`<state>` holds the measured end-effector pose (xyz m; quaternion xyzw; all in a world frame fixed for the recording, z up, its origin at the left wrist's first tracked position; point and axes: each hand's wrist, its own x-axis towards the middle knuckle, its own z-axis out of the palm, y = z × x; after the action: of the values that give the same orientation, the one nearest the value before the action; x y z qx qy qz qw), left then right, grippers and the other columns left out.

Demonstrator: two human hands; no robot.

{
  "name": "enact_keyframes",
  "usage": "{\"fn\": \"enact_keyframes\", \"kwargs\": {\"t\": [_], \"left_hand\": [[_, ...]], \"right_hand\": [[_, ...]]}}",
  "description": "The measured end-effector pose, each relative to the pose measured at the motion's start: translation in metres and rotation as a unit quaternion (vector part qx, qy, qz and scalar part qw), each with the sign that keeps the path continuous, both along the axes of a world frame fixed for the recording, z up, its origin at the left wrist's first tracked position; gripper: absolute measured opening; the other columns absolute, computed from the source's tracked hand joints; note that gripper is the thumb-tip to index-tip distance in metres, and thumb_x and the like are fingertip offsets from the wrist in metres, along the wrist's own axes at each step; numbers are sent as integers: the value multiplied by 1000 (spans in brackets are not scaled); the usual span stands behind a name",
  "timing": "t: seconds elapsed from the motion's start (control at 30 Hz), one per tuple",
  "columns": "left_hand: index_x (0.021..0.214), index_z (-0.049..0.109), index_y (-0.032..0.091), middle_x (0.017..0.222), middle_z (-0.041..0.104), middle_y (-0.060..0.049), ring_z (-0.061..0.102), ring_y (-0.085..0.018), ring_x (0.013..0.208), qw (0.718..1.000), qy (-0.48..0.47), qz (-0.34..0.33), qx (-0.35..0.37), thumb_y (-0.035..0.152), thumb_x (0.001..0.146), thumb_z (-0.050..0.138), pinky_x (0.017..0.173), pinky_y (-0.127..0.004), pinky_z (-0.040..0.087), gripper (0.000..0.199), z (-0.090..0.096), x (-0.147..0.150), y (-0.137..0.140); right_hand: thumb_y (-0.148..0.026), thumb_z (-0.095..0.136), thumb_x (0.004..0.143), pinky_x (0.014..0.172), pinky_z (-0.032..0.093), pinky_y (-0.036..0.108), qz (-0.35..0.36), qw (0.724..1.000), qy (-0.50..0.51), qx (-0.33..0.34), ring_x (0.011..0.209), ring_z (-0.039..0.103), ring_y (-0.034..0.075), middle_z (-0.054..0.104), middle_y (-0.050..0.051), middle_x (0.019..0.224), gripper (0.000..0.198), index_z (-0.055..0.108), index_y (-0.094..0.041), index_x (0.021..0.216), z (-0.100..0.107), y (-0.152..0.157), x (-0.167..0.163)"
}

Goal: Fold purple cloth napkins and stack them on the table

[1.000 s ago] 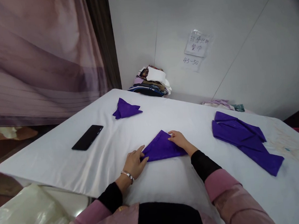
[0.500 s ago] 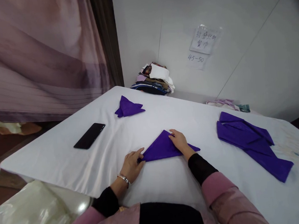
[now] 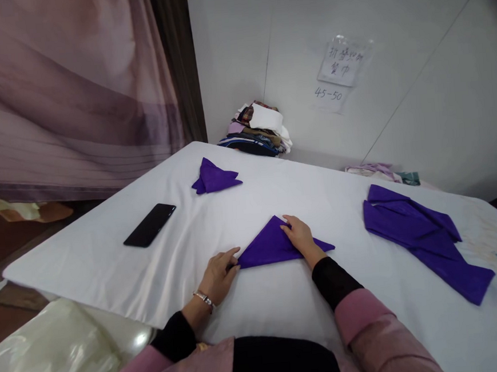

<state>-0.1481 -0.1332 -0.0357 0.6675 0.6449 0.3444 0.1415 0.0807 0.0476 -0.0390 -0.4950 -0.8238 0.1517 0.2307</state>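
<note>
A purple cloth napkin [image 3: 265,245], folded into a triangle, lies on the white-covered table in front of me with its peak pointing away. My left hand [image 3: 219,274], with a bracelet at the wrist, pinches the left corner between thumb and fingers. That corner tip is hidden by the fingers. Over the right slope rests my right hand [image 3: 299,234], its thumb and fingertips closed on the cloth just below the peak. The napkin's right corner sticks out beyond this hand.
Farther back stands a folded purple napkin [image 3: 215,177]. A black phone [image 3: 150,225] lies at left, and more purple cloths [image 3: 424,235] lie loosely folded at right. Stacked clothes [image 3: 256,129] sit by the wall, which bears a handwritten sign [image 3: 342,61]. A white tablecloth [image 3: 309,187] covers the table.
The view has shifted very slightly. My left fingers have closed in a little at the napkin's left corner; my right hand stays in place on the cloth.
</note>
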Motion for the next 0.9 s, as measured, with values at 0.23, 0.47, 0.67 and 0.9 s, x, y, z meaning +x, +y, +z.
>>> {"fn": "enact_keyframes", "kwargs": {"t": [0.23, 0.47, 0.67, 0.9], "left_hand": [[113, 53, 22, 80, 65, -1, 59, -18, 80, 999, 26, 1, 22, 20, 81, 50, 78, -37, 46, 32, -1, 2, -2], [118, 49, 23, 86, 64, -1, 58, -18, 84, 998, 47, -15, 31, 15, 77, 51, 80, -37, 47, 41, 0, 1, -8], [119, 49, 22, 85, 64, -2, 58, -17, 83, 998, 37, -31, 34, 9, 77, 45, 80, -36, 48, 44, -1, -4, -8], [113, 53, 21, 85, 65, -3, 60, -17, 82, 997, 50, -25, 45, 8, 76, 41, 78, -35, 50, 41, 3, -7, -6]], "right_hand": [[-35, 51, 85, 82, 46, 33, 9, 999, -26, 23, 94, 59, 20, 61, 7, 110, 38, 54, -18, 119, -3, 0, -1], [-37, 50, 86, 83, 46, 32, 3, 999, -41, 17, 95, 59, 19, 61, 6, 112, 39, 53, -19, 120, -3, 1, -1], [-38, 48, 87, 86, 44, 32, -3, 998, -60, 14, 100, 58, 20, 60, 7, 116, 40, 52, -20, 122, -1, 0, -1], [-39, 45, 89, 89, 42, 31, -14, 996, -90, 15, 107, 54, 20, 57, 8, 120, 40, 51, -19, 124, 1, -3, -3]]}}
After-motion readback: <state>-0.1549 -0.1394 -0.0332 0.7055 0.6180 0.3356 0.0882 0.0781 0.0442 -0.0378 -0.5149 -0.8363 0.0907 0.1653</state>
